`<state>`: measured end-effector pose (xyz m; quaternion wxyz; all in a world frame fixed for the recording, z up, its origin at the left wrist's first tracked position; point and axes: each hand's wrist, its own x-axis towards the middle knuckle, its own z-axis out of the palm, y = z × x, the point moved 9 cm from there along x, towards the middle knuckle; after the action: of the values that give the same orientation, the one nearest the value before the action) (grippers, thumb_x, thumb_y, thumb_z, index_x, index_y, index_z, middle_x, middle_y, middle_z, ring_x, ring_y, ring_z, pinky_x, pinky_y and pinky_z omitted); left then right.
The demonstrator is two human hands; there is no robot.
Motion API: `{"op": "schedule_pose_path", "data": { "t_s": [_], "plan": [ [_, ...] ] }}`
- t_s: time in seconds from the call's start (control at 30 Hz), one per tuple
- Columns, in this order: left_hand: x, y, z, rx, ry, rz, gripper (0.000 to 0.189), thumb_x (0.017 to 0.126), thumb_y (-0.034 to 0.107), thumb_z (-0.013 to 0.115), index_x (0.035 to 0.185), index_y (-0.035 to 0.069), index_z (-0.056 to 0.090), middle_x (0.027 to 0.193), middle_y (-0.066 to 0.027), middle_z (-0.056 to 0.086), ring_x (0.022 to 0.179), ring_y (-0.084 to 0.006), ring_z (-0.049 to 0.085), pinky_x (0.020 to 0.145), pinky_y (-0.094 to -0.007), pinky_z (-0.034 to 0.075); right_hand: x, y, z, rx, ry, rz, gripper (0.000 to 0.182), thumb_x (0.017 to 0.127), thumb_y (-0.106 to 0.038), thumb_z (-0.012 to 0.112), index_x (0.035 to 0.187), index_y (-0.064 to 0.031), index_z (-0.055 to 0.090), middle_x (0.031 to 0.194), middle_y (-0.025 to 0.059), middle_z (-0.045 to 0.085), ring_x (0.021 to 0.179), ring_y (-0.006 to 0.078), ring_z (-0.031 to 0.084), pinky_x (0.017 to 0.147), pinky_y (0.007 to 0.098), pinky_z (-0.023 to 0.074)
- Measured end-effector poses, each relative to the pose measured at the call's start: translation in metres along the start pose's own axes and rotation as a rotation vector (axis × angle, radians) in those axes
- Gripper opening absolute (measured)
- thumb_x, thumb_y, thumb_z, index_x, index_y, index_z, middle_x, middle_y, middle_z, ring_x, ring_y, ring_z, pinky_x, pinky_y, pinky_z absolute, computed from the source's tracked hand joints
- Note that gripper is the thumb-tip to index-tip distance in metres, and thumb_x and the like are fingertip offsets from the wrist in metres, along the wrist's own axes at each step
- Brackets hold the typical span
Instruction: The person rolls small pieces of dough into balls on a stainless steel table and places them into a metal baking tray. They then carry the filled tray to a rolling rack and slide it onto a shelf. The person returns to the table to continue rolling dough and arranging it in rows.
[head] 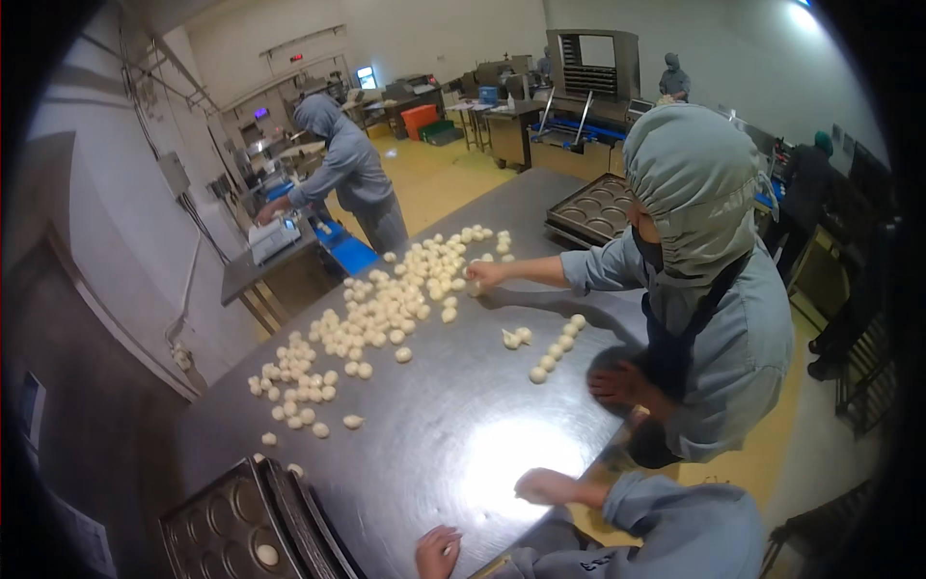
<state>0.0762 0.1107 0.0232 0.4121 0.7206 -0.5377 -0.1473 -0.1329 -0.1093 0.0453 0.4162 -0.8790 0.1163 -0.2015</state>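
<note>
My left hand [438, 551] is at the table's near edge, its fingers bent and its palm hidden. My right hand [546, 486] is lowered over the bright glare on the steel table [434, 405], curled with the palm down; whatever is under it cannot be seen. Across the table spreads a large heap of pale dough balls [376, 315]. To the left of my hands stands a stack of dark baking trays with round moulds [217, 514]; one dough ball [268, 555] sits in a mould of the top tray.
A hooded co-worker [709, 289] stands close on the right, one hand [486, 273] at the heap. A row of dough balls [555, 351] lies before them, beside two loose pieces [516, 337]. Another mould tray [597, 206] is on the far side. A second worker [351, 170] uses a scale [275, 239].
</note>
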Motion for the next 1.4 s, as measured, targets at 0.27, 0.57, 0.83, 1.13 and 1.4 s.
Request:
{"op": "schedule_pose_path", "data": {
  "t_s": [0.27, 0.57, 0.83, 1.13, 1.4],
  "plan": [
    [0.083, 0.031, 0.043, -0.131, 0.064, -0.097, 0.011, 0.076, 0.013, 0.081, 0.082, 0.011, 0.073, 0.096, -0.0096, 0.074, 0.102, -0.0319, 0.068, 0.098, -0.0464, 0.049, 0.045, -0.029, 0.014, -0.102, 0.119, 0.054, 0.017, 0.080, -0.022, 0.077, 0.088, -0.0088, 0.072, 0.096, 0.0095, 0.070, 0.096, 0.0323, 0.066, 0.088, 0.0441, 0.0503],
    [0.083, 0.008, -0.009, 0.221, 0.152, -0.078, 0.021, 0.074, 0.019, 0.086, 0.088, 0.007, 0.076, 0.104, -0.0132, 0.076, 0.099, -0.0323, 0.069, 0.091, -0.0464, 0.052, 0.058, -0.023, -0.067, -0.497, 0.518, -0.027, 0.019, 0.078, -0.028, 0.079, 0.078, -0.0102, 0.072, 0.086, 0.0108, 0.067, 0.081, 0.0314, 0.061, 0.074, 0.0457, 0.0465],
    [0.031, 0.011, -0.026, 0.214, -0.014, 0.018, 0.017, 0.074, 0.018, 0.084, 0.086, 0.010, 0.076, 0.098, -0.0109, 0.075, 0.099, -0.0313, 0.069, 0.094, -0.0464, 0.050, 0.005, 0.025, -0.019, -0.544, -0.286, 0.166, 0.018, 0.080, -0.026, 0.080, 0.076, -0.0114, 0.070, 0.083, 0.0077, 0.069, 0.088, 0.0257, 0.065, 0.068, 0.0421, 0.0452],
    [0.030, 0.054, 0.036, 0.058, -0.099, 0.135, 0.014, 0.080, 0.014, 0.082, 0.094, 0.012, 0.078, 0.106, -0.0095, 0.077, 0.115, -0.0278, 0.070, 0.110, -0.0464, 0.048, -0.002, -0.023, 0.011, -0.091, 0.014, -0.164, 0.017, 0.092, -0.025, 0.072, 0.089, -0.0085, 0.072, 0.097, 0.0097, 0.071, 0.098, 0.0287, 0.068, 0.096, 0.0443, 0.0510],
    [0.110, 0.033, 0.026, 0.027, 0.197, 0.060, 0.015, 0.074, 0.010, 0.082, 0.087, 0.007, 0.077, 0.098, -0.0103, 0.076, 0.102, -0.0329, 0.069, 0.097, -0.0445, 0.050, 0.072, -0.006, -0.022, -0.161, 0.321, 0.066, 0.010, 0.080, -0.016, 0.077, 0.082, -0.0107, 0.068, 0.094, 0.0074, 0.069, 0.094, 0.0304, 0.062, 0.086, 0.0474, 0.0487]
  ]
}}
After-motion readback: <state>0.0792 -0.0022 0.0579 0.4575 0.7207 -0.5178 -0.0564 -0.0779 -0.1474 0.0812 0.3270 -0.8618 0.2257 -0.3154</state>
